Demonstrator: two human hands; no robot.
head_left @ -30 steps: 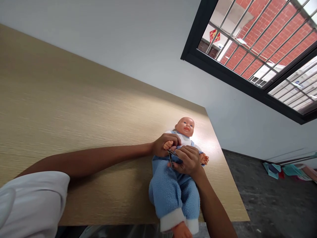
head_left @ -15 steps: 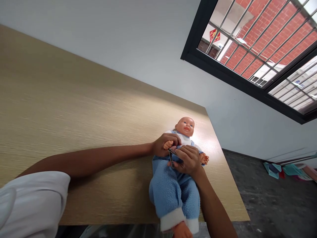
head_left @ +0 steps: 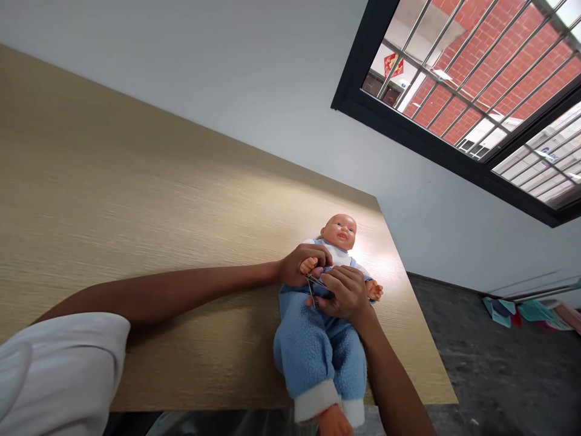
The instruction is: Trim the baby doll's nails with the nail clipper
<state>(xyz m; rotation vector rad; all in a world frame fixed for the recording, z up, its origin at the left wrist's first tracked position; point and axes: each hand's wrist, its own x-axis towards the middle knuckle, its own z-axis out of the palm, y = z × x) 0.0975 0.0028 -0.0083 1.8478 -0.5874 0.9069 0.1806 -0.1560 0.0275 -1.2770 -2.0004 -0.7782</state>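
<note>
A baby doll [head_left: 324, 345] in a blue fleece suit and white top lies on its back on the wooden table [head_left: 136, 212], feet over the near edge. My left hand [head_left: 297, 266] is closed around the doll's small hand, holding it up. My right hand [head_left: 345, 293] rests on the doll's belly and grips a metal nail clipper [head_left: 313, 286], whose tip points at the doll's fingers.
A white wall runs behind the table, with a black-framed barred window [head_left: 463, 91] at the upper right. Dark floor lies to the right, with coloured sheets or folders [head_left: 531, 312] piled by the wall.
</note>
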